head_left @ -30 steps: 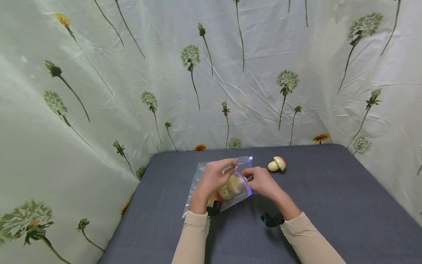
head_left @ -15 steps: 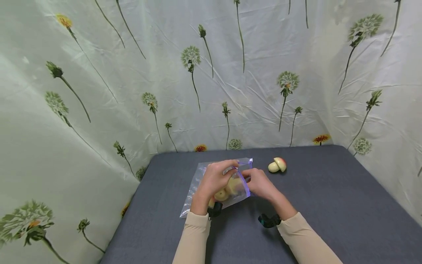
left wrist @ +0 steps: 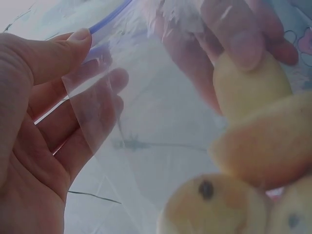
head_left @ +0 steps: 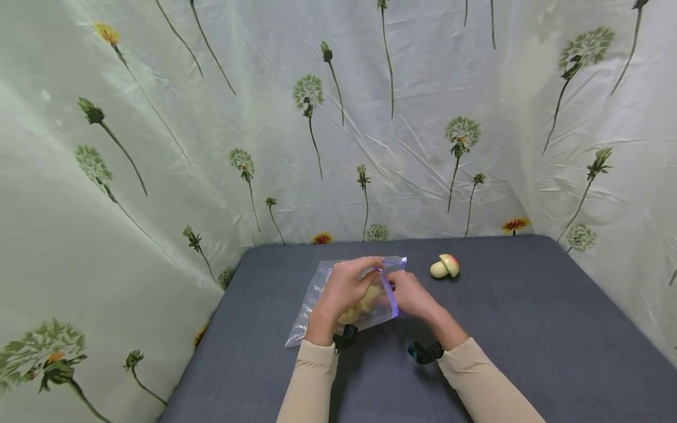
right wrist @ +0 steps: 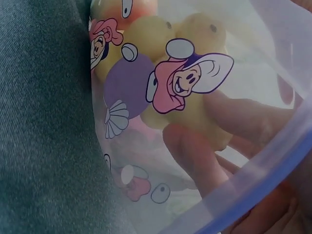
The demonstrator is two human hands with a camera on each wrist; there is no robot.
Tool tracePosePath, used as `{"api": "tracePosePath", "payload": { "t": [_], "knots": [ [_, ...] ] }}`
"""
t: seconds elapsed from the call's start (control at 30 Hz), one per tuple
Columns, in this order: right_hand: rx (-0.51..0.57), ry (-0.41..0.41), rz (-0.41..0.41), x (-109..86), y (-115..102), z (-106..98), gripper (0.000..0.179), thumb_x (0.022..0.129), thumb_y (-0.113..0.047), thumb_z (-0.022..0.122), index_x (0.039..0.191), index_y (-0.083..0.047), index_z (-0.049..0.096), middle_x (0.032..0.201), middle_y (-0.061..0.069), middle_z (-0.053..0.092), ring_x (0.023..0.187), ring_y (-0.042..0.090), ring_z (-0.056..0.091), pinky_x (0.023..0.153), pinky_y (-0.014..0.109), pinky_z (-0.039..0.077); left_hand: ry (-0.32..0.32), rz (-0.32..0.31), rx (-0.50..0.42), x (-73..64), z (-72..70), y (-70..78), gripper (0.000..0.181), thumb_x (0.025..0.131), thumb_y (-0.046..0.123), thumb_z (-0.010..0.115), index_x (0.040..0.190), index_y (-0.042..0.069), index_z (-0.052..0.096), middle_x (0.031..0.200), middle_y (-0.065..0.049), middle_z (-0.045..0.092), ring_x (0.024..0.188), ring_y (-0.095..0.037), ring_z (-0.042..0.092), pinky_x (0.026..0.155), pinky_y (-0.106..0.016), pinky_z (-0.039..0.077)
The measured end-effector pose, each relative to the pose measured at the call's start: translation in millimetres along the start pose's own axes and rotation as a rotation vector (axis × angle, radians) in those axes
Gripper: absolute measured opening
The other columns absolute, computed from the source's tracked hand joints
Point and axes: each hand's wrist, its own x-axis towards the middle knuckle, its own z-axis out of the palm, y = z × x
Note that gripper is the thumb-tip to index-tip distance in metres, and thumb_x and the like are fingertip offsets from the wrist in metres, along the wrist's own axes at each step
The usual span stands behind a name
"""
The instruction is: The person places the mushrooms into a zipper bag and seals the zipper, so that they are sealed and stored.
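A clear zip bag (head_left: 312,299) with a purple zip edge (head_left: 392,296) lies on its side on the table. My left hand (head_left: 345,288) pinches the mouth's rim between thumb and fingers, holding it apart. Through that mouth my right hand (head_left: 415,296) reaches into the bag. In the left wrist view its fingers hold the pale stem of a toy mushroom (left wrist: 265,139); cartoon prints partly cover it in the right wrist view. Several more pale mushroom pieces (left wrist: 212,207) lie deeper in the bag. Some of the right fingers are blurred behind plastic.
Another toy mushroom (head_left: 445,266), with a reddish cap, lies on the dark grey table (head_left: 529,329) beyond the right hand. A white curtain (head_left: 402,153) printed with dandelions hangs behind the table and along its sides.
My right hand has moved left and deeper into the bag with the toy mushroom. The pieces inside have shifted toward the bag's bottom. The left hand stays at the rim.
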Motion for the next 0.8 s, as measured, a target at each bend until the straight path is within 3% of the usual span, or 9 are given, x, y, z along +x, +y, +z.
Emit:
{"api": "tracePosePath", "payload": {
  "t": [0.2, 0.43, 0.5, 0.6, 0.8],
  "knots": [
    [0.002, -0.024, -0.063, 3.7, -1.6, 5.3, 0.017, 0.08, -0.031, 0.084, 0.085, -0.017, 0.076, 0.077, -0.011, 0.071, 0.067, 0.007, 0.065, 0.066, 0.031, 0.053, 0.01, 0.008, 0.006, -0.7, -0.4, 0.4, 0.015, 0.092, 0.008, 0.074, 0.107, 0.01, 0.074, 0.11, 0.003, 0.074, 0.087, -0.008, 0.069, 0.07, -0.023, 0.052],
    [0.008, -0.072, -0.183, 3.7, -6.3, 9.0, 0.013, 0.083, -0.022, 0.082, 0.074, -0.02, 0.072, 0.069, -0.011, 0.066, 0.062, 0.007, 0.059, 0.061, 0.03, 0.05, 0.01, 0.021, 0.018, 0.9, -1.0, 1.4, 0.014, 0.093, 0.007, 0.072, 0.107, 0.01, 0.074, 0.113, 0.002, 0.073, 0.091, -0.009, 0.069, 0.073, -0.023, 0.052],
    [0.017, -0.085, -0.202, 2.8, -7.4, 9.7, 0.011, 0.084, -0.021, 0.081, 0.076, -0.02, 0.073, 0.073, -0.011, 0.069, 0.067, 0.007, 0.062, 0.064, 0.03, 0.051, 0.013, 0.023, 0.025, 1.2, -1.2, 1.9, 0.014, 0.093, 0.006, 0.073, 0.107, 0.009, 0.074, 0.113, 0.002, 0.073, 0.091, -0.01, 0.069, 0.072, -0.024, 0.052],
    [0.119, -0.148, -0.2, 0.5, -8.7, 10.1, 0.003, 0.09, -0.021, 0.076, 0.09, -0.018, 0.077, 0.085, -0.006, 0.073, 0.075, 0.011, 0.068, 0.07, 0.032, 0.055, 0.019, 0.021, 0.032, 1.0, -1.0, 1.9, 0.016, 0.091, 0.005, 0.075, 0.107, 0.008, 0.074, 0.113, 0.0, 0.073, 0.09, -0.011, 0.07, 0.071, -0.025, 0.053],
    [0.41, -0.301, -0.135, -3.7, -6.7, 9.2, 0.019, 0.099, -0.016, 0.066, 0.109, -0.004, 0.075, 0.096, 0.011, 0.075, 0.082, 0.027, 0.073, 0.075, 0.041, 0.058, 0.034, -0.011, 0.048, -0.4, -1.1, 1.8, 0.017, 0.091, 0.006, 0.075, 0.107, 0.01, 0.073, 0.116, 0.0, 0.073, 0.089, -0.012, 0.07, 0.067, -0.026, 0.051]
  ]
}}
